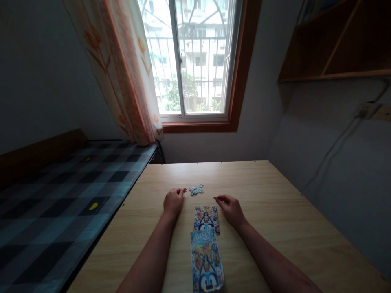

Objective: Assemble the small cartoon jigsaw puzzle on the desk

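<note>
Fingers pinched, my left hand (173, 202) holds a small jigsaw piece (185, 190) just left of a little pile of loose light-blue pieces (197, 190). Another jigsaw piece (214, 197) sits between the closed thumb and fingers of my right hand (229, 207), right of the pile. Between my wrists lies a colourful picture panel (206, 214) with a blue cartoon dog; whether it is assembled puzzle or a printed sheet, I cannot tell. The blue "Bluey" box (205, 254), printed with a matching picture, covers its near edge.
A pale wooden table (250, 179) carries all these things. To the left is a bed (119, 162) with a checked cover. Behind the table are a window (198, 61) and an orange-flowered curtain (122, 73). A wooden shelf (330, 53) hangs on the right wall above a cable.
</note>
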Demonstrator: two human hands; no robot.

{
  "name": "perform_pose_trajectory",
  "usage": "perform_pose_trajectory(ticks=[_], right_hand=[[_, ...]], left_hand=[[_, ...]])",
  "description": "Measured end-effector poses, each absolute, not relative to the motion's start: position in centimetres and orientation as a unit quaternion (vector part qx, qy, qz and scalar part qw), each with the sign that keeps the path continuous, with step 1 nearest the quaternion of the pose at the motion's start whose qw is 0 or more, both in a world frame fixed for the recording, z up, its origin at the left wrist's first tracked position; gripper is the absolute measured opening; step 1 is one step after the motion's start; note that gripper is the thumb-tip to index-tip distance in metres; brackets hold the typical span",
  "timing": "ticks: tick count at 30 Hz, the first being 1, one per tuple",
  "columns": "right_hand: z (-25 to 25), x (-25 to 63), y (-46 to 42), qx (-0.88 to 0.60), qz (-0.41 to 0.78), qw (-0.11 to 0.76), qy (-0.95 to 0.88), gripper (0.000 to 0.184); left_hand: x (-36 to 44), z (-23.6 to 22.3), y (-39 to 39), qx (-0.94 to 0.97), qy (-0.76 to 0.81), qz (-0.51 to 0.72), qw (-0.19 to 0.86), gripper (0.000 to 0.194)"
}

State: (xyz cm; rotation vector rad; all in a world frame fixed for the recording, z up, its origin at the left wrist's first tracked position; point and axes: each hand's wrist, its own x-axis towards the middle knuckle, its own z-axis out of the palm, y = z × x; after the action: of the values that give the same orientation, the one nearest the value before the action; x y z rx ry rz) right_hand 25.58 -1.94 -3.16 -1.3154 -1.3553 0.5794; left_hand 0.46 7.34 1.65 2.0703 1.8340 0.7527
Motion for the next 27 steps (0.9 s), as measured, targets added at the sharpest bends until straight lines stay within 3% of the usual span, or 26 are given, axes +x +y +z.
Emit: perform_pose_trajectory(ticks=[10,18,27], right_hand=[[-3.5,25.6,-1.9,-0.554,0.261,0.545,-0.573,0.022],[-3.5,25.5,-1.9,-0.551,0.279,0.542,-0.570,0.022],[-3.5,25.5,-1.9,-0.553,0.275,0.536,-0.575,0.023]], left_hand=[[1.3,1.7,7.2,0.714,0.654,0.210,0.138,0.028],[1.8,1.4,7.0,0.706,0.658,0.240,0.106,0.033],[1.7,1.6,6.6,0.709,0.662,0.221,0.098,0.024]])
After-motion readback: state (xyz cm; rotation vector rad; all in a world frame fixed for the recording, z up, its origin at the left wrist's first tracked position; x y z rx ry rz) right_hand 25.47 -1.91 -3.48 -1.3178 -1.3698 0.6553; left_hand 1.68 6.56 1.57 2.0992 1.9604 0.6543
